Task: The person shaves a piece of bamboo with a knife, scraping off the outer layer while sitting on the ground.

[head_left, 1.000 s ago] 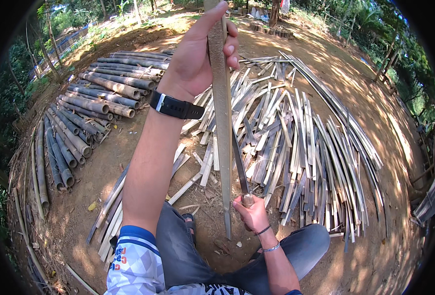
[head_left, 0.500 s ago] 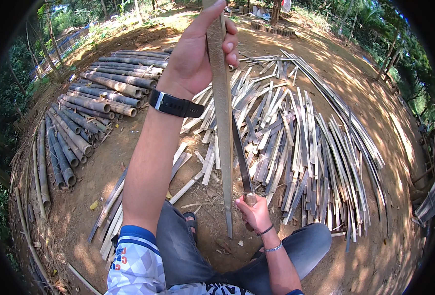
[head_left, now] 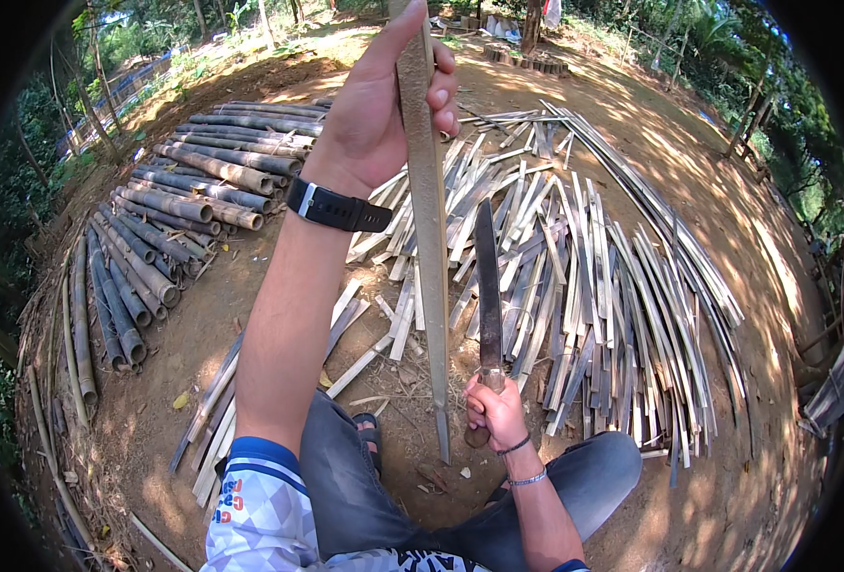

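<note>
My left hand (head_left: 372,122), raised high with a black watch on its wrist, is closed round the upper part of a long bamboo strip (head_left: 426,229). The strip hangs nearly upright, its narrow lower end close to the ground between my legs. Lower and to the right, my right hand (head_left: 501,412) grips the handle of a machete (head_left: 489,286). The long dark blade points up and away from me, a short distance right of the strip and apart from it.
A wide heap of split bamboo strips (head_left: 622,324) covers the ground ahead and right. Whole bamboo poles (head_left: 179,205) lie stacked at the left. A few more strips (head_left: 220,419) lie beside my left leg. Trees and a stump ring (head_left: 527,62) stand farther off.
The machete blade has swung right and turned its flat side to view, away from the strip's edge. My left hand and the strip have barely moved.
</note>
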A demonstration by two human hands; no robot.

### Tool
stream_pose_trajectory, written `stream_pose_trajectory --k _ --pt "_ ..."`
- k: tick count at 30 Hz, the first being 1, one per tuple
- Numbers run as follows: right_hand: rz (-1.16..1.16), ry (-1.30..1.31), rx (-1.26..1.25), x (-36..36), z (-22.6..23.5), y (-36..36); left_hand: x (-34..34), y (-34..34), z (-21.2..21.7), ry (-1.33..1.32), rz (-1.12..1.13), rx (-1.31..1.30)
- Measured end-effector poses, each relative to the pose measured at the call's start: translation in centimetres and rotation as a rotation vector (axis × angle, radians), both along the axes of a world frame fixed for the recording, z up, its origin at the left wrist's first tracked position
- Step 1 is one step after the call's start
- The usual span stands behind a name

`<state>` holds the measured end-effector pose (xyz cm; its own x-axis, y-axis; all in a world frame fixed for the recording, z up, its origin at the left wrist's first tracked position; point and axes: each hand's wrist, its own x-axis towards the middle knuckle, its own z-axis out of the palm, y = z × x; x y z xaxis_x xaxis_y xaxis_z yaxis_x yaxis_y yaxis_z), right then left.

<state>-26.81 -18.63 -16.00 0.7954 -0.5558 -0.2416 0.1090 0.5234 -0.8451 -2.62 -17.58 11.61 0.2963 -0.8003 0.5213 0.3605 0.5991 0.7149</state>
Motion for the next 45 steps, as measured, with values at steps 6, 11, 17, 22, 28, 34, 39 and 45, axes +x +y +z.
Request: stream_pose_trajectory --k 6,11,17,22,28,34,39,45 --pt "-0.058 -0.187 0.209 -0.3 0.2 -0.3 -0.3 0.3 0.2 -0.033 0.000 0.009" --pt "-0.083 -0.352 0.342 -0.7 0.6 -1.2 -0.5 0.5 0.3 -0.047 0.024 0.024" --pt "-0.087 -0.506 0.384 -1.7 1.1 -2.5 -0.7 0.8 0.5 -0.035 0.089 0.064" --pt "-0.092 -0.592 0.382 -2.7 1.8 -3.2 0.5 0.6 -0.4 -0.133 -0.001 0.073" --pt "-0.234 -0.608 0.384 -3.7 2.5 -4.0 1.0 0.7 -0.5 -0.152 0.026 0.083" --pt "-0.308 -0.658 0.356 -4.2 3.2 -4.6 0.5 0.6 -0.4 -0.162 0.039 0.057" --pt "-0.328 -0.552 0.291 -5.0 3.3 -4.9 0.5 0.4 -0.5 -0.157 -0.003 0.045" --pt "-0.413 -0.135 -0.058 -3.9 3.4 -3.4 0.3 0.5 -0.3 -0.126 0.037 0.048"
